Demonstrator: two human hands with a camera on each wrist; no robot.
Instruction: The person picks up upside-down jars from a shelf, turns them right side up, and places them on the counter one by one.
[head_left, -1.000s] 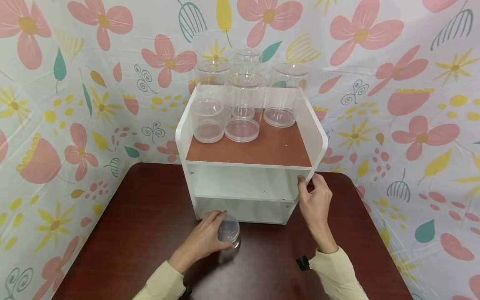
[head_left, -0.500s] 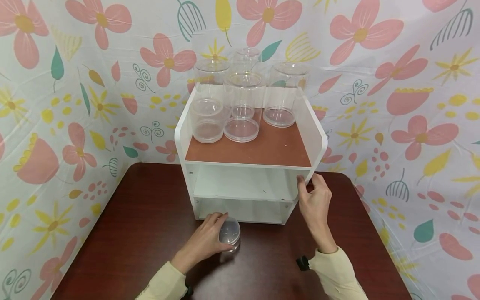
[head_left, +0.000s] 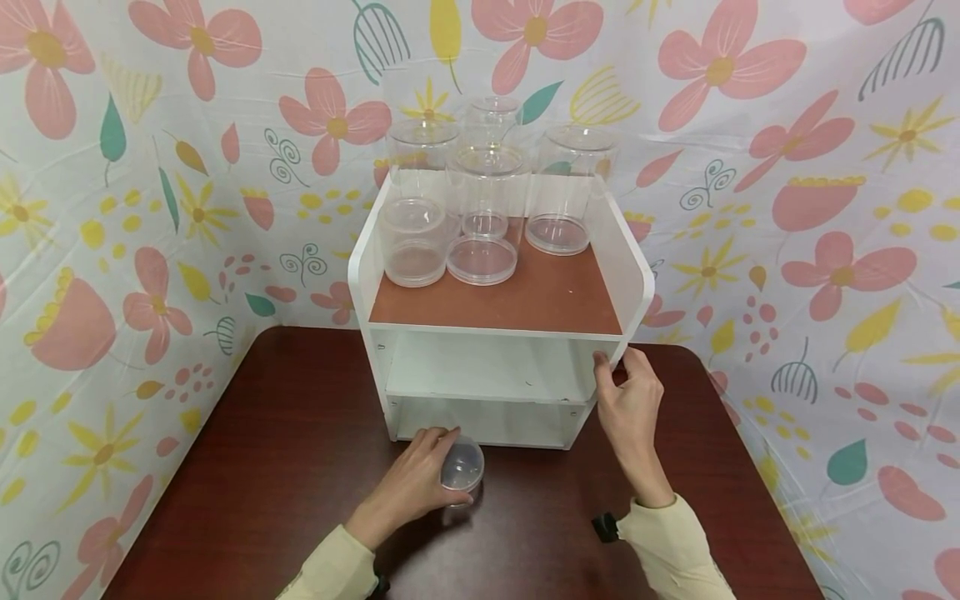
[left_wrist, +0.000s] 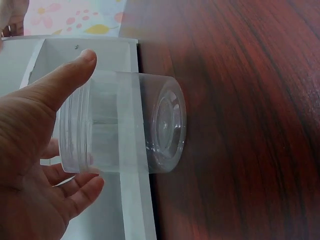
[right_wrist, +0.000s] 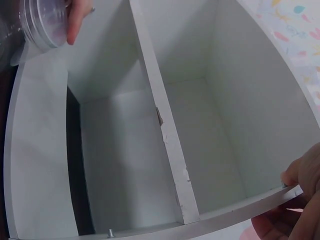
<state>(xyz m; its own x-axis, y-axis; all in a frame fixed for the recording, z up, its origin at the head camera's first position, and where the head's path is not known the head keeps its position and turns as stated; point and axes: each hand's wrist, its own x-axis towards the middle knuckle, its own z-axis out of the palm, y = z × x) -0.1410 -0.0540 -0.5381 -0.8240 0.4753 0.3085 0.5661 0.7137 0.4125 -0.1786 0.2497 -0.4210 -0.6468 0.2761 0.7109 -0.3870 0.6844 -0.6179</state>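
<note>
My left hand (head_left: 415,481) grips a small clear plastic jar (head_left: 462,467) by its lidded end, just in front of the white shelf unit (head_left: 487,392). In the left wrist view the thumb and fingers lie on either side of the jar (left_wrist: 125,122), and its base is close to the tabletop; whether they touch I cannot tell. With thumb and fingers on either side, my right hand (head_left: 632,408) pinches the front edge of the shelf unit's right side panel (right_wrist: 240,217). Several clear jars (head_left: 486,217) stand on the brown top of the unit.
The dark red wooden table (head_left: 300,467) carries the shelf unit near its back. Below the top, the unit has two white compartments split by a middle shelf (right_wrist: 162,115) with chipped edges. A flowered cloth (head_left: 840,208) hangs behind and at the sides.
My left hand has shifted slightly to the right and toward me with the jar, which has tilted a little. My right hand stays on the side panel.
</note>
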